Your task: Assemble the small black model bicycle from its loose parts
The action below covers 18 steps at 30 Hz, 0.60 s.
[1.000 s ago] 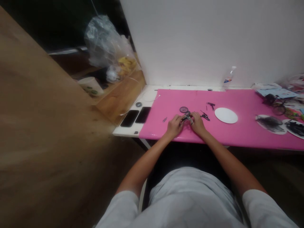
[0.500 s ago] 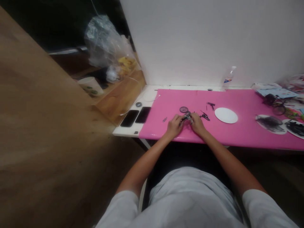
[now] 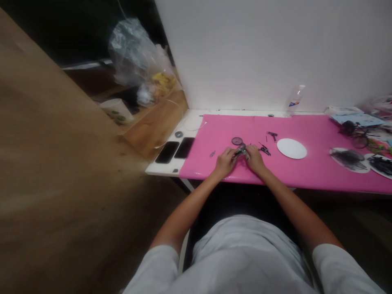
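Near the front edge of the pink-covered table (image 3: 214, 134), my left hand (image 3: 226, 162) and my right hand (image 3: 254, 159) are both closed on a small dark and grey part (image 3: 241, 149). Its exact shape is too small to make out. Just behind it lies a dark spoked wheel (image 3: 237, 141). To the right of my right hand are thin black pieces (image 3: 264, 149), with another black piece (image 3: 272, 136) farther back. A small grey piece (image 3: 212, 154) rests left of my left hand.
A white plate (image 3: 291, 148) lies to the right, then two plates with dark parts (image 3: 349, 159) (image 3: 382, 165). Two phones (image 3: 167, 152) (image 3: 184, 148) are at the left end. A clear bottle (image 3: 295, 100) stands by the wall. Bags and papers (image 3: 357, 119) sit at the far right.
The fingers of my right hand have shifted slightly around the small part. Everything else looks the same.
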{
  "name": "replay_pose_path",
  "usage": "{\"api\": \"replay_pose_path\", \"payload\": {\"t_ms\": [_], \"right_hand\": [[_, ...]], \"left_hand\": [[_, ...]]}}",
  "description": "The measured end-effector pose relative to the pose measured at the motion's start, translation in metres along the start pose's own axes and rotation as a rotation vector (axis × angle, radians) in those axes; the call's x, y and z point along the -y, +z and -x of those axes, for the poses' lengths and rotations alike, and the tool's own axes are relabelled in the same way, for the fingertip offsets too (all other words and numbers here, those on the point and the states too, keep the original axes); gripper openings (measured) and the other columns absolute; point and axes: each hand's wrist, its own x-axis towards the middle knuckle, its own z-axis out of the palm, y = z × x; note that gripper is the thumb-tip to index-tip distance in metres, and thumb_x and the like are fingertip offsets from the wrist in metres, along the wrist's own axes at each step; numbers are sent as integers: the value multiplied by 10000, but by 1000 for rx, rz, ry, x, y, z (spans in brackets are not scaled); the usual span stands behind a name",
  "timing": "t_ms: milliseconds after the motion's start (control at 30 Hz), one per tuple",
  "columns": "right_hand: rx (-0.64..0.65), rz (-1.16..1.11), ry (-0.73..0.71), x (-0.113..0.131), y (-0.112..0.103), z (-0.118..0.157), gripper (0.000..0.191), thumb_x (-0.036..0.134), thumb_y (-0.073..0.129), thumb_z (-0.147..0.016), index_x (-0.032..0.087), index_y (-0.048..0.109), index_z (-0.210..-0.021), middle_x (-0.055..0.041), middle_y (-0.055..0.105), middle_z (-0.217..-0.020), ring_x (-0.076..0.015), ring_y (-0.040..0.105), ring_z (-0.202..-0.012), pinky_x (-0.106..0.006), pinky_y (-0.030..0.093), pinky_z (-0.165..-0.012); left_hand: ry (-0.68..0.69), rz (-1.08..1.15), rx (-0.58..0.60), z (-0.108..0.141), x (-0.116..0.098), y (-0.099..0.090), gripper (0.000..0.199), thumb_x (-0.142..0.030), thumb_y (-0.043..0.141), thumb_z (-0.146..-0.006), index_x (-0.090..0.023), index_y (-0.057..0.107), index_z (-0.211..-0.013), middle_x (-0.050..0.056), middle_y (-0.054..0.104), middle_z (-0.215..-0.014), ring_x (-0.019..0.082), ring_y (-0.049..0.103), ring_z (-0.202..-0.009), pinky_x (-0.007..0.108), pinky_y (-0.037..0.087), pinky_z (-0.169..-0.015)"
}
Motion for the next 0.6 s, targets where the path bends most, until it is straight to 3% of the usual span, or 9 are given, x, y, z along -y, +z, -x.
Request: {"api": "replay_pose_path", "payload": {"t_ms": [233, 433, 600], "right_hand": [[13, -13, 11, -4, 3, -1, 186, 219, 443, -1005, 246, 555, -859, -90, 641, -899, -300, 555, -922, -423, 472, -806], [-27, -5, -2, -1, 1, 0, 119, 200, 492, -968, 226, 607, -952, -106, 664, -960, -309, 557, -965, -425, 463, -838], [8, -3, 4, 1, -1, 0, 181, 242, 439, -1021, 240, 565, -891, -101, 650, -939, -301, 548, -953, -412, 452, -835]], "left_hand": [[10, -8, -3, 0, 0, 0, 299, -300, 605, -1049, -205, 660, -1327, 68, 671, -1054, 167, 679, -908, 261, 551, -779], [6, -12, -12, 0, -1, -1, 302, -287, 618, -1042, -200, 659, -1328, 64, 664, -1030, 164, 676, -904, 259, 551, -783], [22, 13, -17, 0, 0, -1, 308, -267, 636, -1029, -194, 661, -1327, 63, 666, -1034, 164, 677, -910, 259, 553, -790]]}}
